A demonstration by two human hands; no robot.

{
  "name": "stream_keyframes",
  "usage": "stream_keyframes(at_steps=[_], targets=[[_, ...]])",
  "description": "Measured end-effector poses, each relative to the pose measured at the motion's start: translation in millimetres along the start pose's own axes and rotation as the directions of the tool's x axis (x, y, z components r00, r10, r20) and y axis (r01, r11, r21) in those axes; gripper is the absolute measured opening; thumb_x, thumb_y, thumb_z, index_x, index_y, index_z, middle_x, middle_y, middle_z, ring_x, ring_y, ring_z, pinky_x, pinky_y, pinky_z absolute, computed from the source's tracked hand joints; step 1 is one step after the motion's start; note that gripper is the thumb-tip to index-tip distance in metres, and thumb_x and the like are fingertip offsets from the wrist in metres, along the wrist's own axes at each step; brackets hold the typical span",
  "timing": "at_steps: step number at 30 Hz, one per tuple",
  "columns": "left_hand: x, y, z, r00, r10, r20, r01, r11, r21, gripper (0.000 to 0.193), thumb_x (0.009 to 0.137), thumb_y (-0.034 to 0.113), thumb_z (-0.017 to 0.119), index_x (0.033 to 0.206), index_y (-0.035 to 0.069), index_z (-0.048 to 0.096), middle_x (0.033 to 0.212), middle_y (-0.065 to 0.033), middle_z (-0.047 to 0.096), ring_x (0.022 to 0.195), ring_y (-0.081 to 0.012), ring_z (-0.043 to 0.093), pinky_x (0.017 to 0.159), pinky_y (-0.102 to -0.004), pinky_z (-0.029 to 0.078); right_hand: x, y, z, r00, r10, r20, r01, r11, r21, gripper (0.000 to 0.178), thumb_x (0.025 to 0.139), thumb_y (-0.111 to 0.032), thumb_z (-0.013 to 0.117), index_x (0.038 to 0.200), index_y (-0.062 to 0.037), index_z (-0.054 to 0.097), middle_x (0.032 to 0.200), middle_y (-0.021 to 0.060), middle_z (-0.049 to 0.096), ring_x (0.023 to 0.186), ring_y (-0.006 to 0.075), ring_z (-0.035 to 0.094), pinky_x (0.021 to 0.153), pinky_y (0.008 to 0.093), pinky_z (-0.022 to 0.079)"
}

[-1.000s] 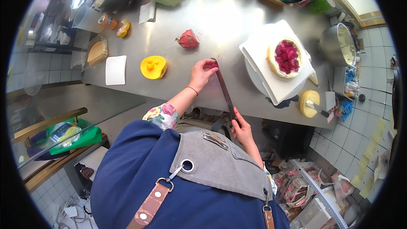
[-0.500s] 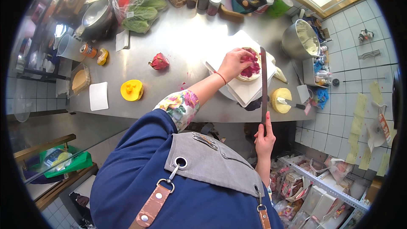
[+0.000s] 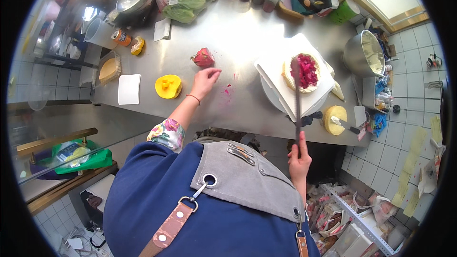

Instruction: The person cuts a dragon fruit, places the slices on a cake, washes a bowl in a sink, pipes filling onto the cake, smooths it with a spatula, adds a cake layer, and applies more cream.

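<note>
My right hand (image 3: 299,161) grips a long dark-bladed knife (image 3: 298,109) at the table's near edge, its index finger stretched along the tool. The blade points away from me, in front of the left part of a round cream-covered cake (image 3: 287,73). Diced magenta fruit (image 3: 306,70) covers the cake's top. White boards (image 3: 274,87) lie under the cake. Over the steel table, my left hand (image 3: 205,82) is just below a piece of red dragon fruit (image 3: 203,57). Its fingers are loosely bent and hold nothing that I can see.
A yellow cut fruit piece (image 3: 168,86) and a white card (image 3: 129,89) lie at left. To the right are a plain sponge cake (image 3: 335,120) and a metal mixing bowl (image 3: 365,53). Bagged green vegetables (image 3: 188,1) and jars (image 3: 271,0) stand at the back. Magenta scraps (image 3: 227,90) dot the table.
My left hand has left the cake's fruit topping and moved left to beside the dragon fruit. The right hand still holds the knife. The whole view has shifted.
</note>
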State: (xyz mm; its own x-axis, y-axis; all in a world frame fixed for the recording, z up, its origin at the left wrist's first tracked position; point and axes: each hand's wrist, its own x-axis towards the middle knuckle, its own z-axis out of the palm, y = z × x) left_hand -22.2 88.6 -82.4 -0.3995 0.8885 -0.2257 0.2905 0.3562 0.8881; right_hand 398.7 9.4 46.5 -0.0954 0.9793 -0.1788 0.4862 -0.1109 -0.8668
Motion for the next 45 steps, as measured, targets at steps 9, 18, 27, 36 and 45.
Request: stream_keyframes(at_steps=[9, 18, 27, 36, 45], targets=[[12.1, -28.8, 57.3, 0.96, 0.187, 0.207, -0.26, 0.87, 0.42, 0.015, 0.079, 0.012, 0.072, 0.092, 0.004, 0.071, 0.089, -0.014, 0.071, 0.088, -0.0297, 0.069, 0.083, -0.0381, 0.056, -8.3, 59.4, 56.3, 0.896, 0.253, 0.366, -0.221, 0.967, -0.129, 0.054, 0.096, -0.011, 0.063, 0.145, -0.0307, 0.053, 0.075, 0.0041, 0.068, 0.06, 0.009, 0.057, 0.064, 0.0286, 0.052], [34.6, -21.9, 76.9, 0.906, 0.068, 0.418, -0.36, 0.644, 0.675, 0.013, 0.072, 0.009, 0.071, 0.085, 0.006, 0.071, 0.087, -0.0179, 0.071, 0.081, -0.0367, 0.069, 0.077, -0.0436, 0.057, 8.4, 79.4, 74.5, 0.967, 0.021, 0.253, 0.071, 0.935, -0.346, 0.051, 0.096, -0.021, 0.061, 0.143, -0.0377, 0.052, 0.082, 0.0102, 0.07, 0.073, 0.0286, 0.07, 0.069, 0.0387, 0.055], [-19.3, 137.4, 35.3, 0.836, 0.28, 0.472, -0.355, 0.931, 0.078, 0.012, 0.078, 0.004, 0.071, 0.088, 0.001, 0.066, 0.073, -0.0019, 0.065, 0.068, -0.0075, 0.059, 0.066, -0.0242, 0.052, 79.4, 95.6, 129.0, 0.951, -0.258, 0.169, 0.309, 0.787, -0.535, 0.053, 0.089, -0.016, 0.064, 0.14, -0.0281, 0.056, 0.106, 0.0119, 0.061, 0.097, 0.034, 0.062, 0.081, 0.0442, 0.053], [26.5, 250.0, 141.3, 0.667, 0.605, 0.435, -0.684, 0.729, 0.034, 0.022, 0.08, 0.01, 0.077, 0.1, 0.005, 0.071, 0.097, -0.0127, 0.067, 0.083, -0.0218, 0.069, 0.078, -0.0341, 0.056, 49.1, 67.0, 54.3, 0.91, -0.413, 0.034, 0.389, 0.823, -0.415, 0.031, 0.083, -0.013, 0.072, 0.114, -0.0118, 0.07, 0.107, 0.0114, 0.064, 0.096, 0.0314, 0.063, 0.084, 0.0422, 0.052], [35.7, 234.4, 173.2, 0.831, 0.508, 0.229, -0.553, 0.801, 0.23, 0.018, 0.084, 0.01, 0.069, 0.102, 0.01, 0.073, 0.091, -0.012, 0.069, 0.083, -0.03, 0.068, 0.077, -0.039, 0.055, 182.0, -3.2, -44.2, 0.876, -0.48, -0.042, 0.47, 0.871, -0.141, 0.015, 0.084, -0.007, 0.074, 0.096, -0.0026, 0.067, 0.088, 0.0127, 0.065, 0.084, 0.0307, 0.064, 0.072, 0.0403, 0.052]])
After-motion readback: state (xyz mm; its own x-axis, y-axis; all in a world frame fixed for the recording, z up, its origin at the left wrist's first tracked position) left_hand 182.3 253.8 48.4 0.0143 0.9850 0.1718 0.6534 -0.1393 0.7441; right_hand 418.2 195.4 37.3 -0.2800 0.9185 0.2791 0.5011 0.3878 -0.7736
